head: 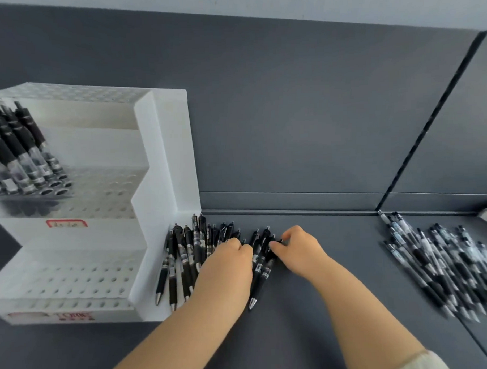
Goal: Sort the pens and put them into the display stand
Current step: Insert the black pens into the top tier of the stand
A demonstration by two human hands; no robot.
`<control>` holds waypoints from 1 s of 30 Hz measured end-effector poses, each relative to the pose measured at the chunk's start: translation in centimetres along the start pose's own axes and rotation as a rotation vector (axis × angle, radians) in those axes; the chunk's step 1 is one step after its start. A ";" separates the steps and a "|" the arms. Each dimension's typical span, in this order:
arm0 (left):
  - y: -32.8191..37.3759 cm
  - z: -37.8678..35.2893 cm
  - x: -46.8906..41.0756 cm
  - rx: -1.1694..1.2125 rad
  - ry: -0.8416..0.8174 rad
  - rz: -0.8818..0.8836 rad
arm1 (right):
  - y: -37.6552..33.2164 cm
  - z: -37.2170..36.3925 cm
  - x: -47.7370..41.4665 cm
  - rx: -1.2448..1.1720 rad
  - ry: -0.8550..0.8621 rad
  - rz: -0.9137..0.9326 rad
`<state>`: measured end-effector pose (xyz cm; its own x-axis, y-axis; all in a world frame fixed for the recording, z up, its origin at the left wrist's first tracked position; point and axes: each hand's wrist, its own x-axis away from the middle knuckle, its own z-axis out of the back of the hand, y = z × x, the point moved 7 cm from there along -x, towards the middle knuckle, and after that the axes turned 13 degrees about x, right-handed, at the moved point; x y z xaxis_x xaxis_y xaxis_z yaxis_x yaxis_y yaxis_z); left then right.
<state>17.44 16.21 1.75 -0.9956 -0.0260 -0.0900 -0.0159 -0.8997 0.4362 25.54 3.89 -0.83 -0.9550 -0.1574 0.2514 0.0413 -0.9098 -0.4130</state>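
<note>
Head view looks down on a big dark grey bench (324,305) that fills the lower part of the frame. A grey wall (289,113) stands behind it, across the upper half.

A white display stand (164,159) sits on the bench at the left of the frame. It has steps like stairs, and the steps are full of little round holes. A row of black pens (17,153) stands in holes at the far left edge, on a middle step. The lower steps show open holes.

A blurry heap of pens (447,274) lies on the bench at the right of the frame, well apart from the stand.

A pile of black pens (184,258) lies on the bench just beside the stand's right side, tips pointing toward the bottom of the frame.

The left hand (228,262) rests on this pile near the middle of the frame. Its fingers (239,244) bend down into the pens, and I cannot tell if they grip any.

The right hand (297,246) is near it. Its fingers (289,233) and thumb pinch the top end of a small bunch of pens (263,263) that lies between the two hands.

A red label (67,223) is stuck on the stand's front. A pale sleeve (428,361) shows at the bottom right.
</note>
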 end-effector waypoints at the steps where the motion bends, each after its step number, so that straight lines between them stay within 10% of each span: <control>1: 0.3 -0.6 -0.3 0.007 -0.012 0.016 | -0.1 -0.1 -0.1 0.015 -0.027 0.009; 17: 2.1 -3.3 -4.2 -0.162 -0.061 0.298 | 0.7 -0.7 -1.6 0.092 -0.168 0.079; 30: 0.2 1.4 -1.5 0.328 0.188 0.228 | 0.5 0.0 -0.1 -0.193 -0.240 0.096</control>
<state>18.78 16.67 3.18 -0.9433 -0.3142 -0.1066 0.1439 -0.6769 0.7219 25.67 3.49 -1.07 -0.8518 -0.3460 0.3933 0.0492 -0.8003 -0.5976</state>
